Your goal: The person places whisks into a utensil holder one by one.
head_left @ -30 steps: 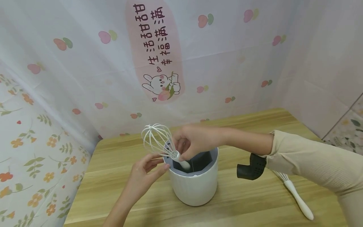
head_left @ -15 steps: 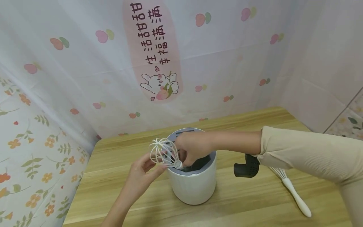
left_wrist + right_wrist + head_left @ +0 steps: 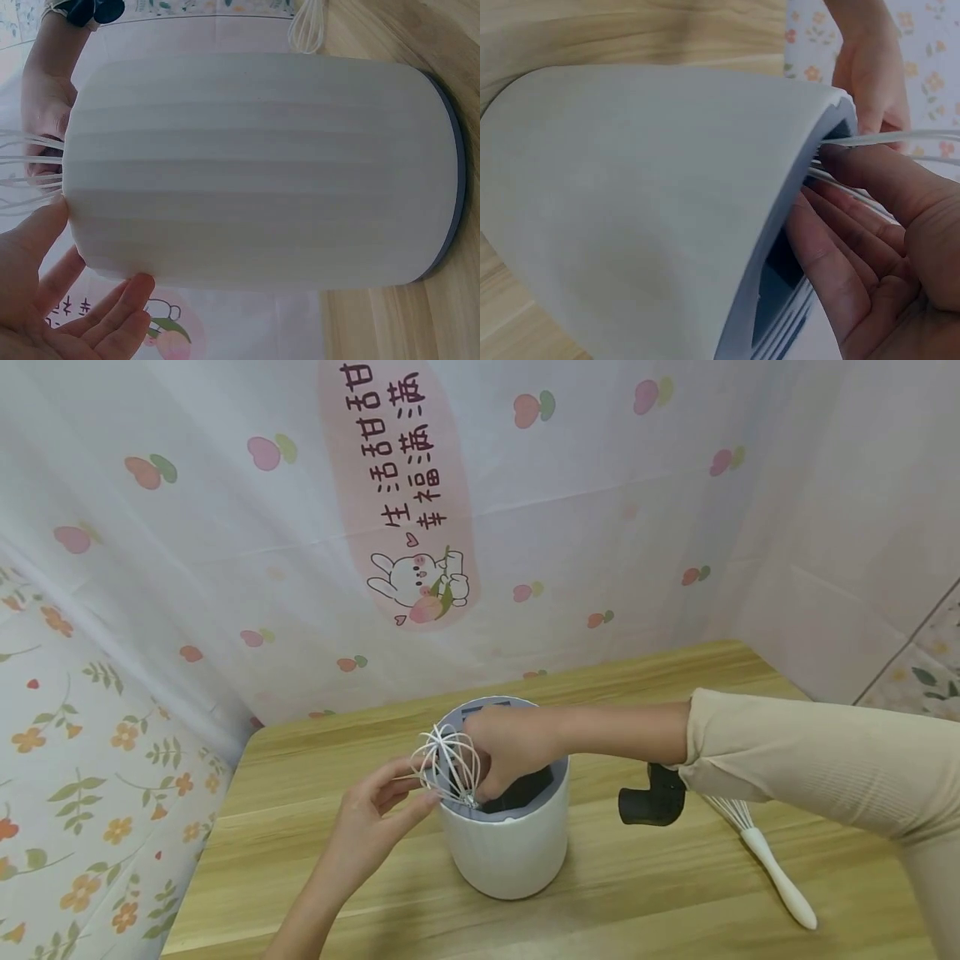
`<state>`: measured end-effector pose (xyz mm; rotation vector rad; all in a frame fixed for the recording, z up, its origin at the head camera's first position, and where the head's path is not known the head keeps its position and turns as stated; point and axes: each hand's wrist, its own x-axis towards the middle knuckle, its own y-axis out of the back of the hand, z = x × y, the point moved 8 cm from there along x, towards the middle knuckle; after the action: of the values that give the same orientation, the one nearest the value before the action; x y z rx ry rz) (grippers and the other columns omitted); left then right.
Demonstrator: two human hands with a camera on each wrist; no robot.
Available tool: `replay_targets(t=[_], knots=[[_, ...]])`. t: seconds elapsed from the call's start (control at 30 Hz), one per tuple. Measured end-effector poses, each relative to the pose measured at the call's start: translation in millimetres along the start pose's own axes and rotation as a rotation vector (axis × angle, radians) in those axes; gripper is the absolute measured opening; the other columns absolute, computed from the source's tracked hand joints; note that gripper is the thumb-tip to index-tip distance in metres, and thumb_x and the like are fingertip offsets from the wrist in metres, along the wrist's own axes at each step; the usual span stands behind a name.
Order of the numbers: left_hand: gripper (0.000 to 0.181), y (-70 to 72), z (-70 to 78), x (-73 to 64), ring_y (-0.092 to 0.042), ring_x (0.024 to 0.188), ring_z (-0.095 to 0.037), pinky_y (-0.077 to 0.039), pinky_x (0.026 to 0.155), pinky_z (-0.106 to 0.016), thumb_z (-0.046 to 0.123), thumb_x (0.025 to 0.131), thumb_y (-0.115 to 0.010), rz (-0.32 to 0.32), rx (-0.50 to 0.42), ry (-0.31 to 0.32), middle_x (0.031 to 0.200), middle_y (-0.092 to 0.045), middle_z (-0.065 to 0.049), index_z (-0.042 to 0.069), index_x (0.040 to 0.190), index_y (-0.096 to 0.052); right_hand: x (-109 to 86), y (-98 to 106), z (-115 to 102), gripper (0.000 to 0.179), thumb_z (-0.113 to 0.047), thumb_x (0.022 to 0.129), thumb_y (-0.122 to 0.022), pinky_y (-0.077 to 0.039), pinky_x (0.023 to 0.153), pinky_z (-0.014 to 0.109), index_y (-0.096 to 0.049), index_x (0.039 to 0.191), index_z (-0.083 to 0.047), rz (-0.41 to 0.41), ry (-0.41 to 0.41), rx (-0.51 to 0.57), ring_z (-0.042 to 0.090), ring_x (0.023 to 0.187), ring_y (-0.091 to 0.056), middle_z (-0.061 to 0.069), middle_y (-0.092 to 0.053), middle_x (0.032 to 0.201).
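A white utensil holder (image 3: 504, 860) with a grey inner rim stands upright on the wooden table. My right hand (image 3: 513, 747) reaches into its mouth and pinches a white balloon whisk (image 3: 448, 760) near the base of the wires. The wire head sticks up over the left part of the rim, and the whisk's handle is hidden inside. My left hand (image 3: 375, 810) is at the left of the rim, fingers spread and loosely bent; in the left wrist view its fingertips (image 3: 141, 281) touch the holder's outer wall.
A second white whisk (image 3: 776, 872) lies on the table (image 3: 637, 893) at the right, its wires partly behind the right sleeve. A black wrist mount (image 3: 652, 797) hangs below the right wrist. Patterned cloth (image 3: 600, 527) hangs behind the table.
My right hand has lowered the whisk handle-first into the holder; its head has tipped from leaning left to more upright. My left hand stays beside the rim.
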<state>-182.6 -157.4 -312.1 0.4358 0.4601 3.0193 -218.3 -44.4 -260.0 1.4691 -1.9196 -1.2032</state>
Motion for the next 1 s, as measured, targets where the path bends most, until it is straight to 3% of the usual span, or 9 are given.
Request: replay_targets(t=[0.27,0.53,0.73,1.0], knots=[[0.033,-0.2,2.2,0.3,-0.061,0.098,-0.018,-0.046,0.093,-0.031,0.008,0.079,-0.071,-0.014,0.008,-0.044,0.114,-0.06,-0.006,0.007,0.111,-0.063,-7.2,4.5,5.0,0.013,-0.007,0.075,-0.075,-0.047,0.053,0.017,-0.062,0.078,-0.005,-0.028,-0.07,0.051,0.002,0.059,-0.052,-0.007,-0.061,0.066],[0.032,-0.4,1.6,0.4,-0.061,0.098,-0.017,-0.045,0.094,-0.031,0.01,0.08,-0.071,-0.012,0.016,-0.017,0.114,-0.06,-0.005,0.008,0.111,-0.063,-15.7,7.9,7.5,0.015,-0.004,0.077,-0.072,-0.053,0.069,0.021,-0.064,0.09,-0.001,-0.059,-0.113,0.148,0.006,0.075,-0.063,-0.003,-0.067,0.079],[0.033,-1.3,0.1,0.6,-0.061,0.098,-0.017,-0.045,0.094,-0.029,0.013,0.08,-0.072,-0.011,0.024,0.007,0.115,-0.06,-0.002,0.01,0.111,-0.063,-23.2,11.3,9.5,0.015,-0.005,0.078,-0.071,-0.053,0.071,0.022,-0.062,0.09,-0.002,-0.052,-0.135,0.136,0.006,0.079,-0.063,-0.002,-0.067,0.081],[0.034,-1.2,-0.4,0.2,-0.061,0.097,-0.016,-0.046,0.093,-0.028,0.014,0.078,-0.073,-0.005,0.031,0.013,0.115,-0.06,-0.001,0.012,0.111,-0.064,-35.0,22.1,11.4,0.027,-0.003,0.078,-0.07,-0.053,0.074,0.022,-0.063,0.104,0.002,-0.001,-0.151,0.126,0.008,0.084,-0.064,0.003,-0.068,0.09]])
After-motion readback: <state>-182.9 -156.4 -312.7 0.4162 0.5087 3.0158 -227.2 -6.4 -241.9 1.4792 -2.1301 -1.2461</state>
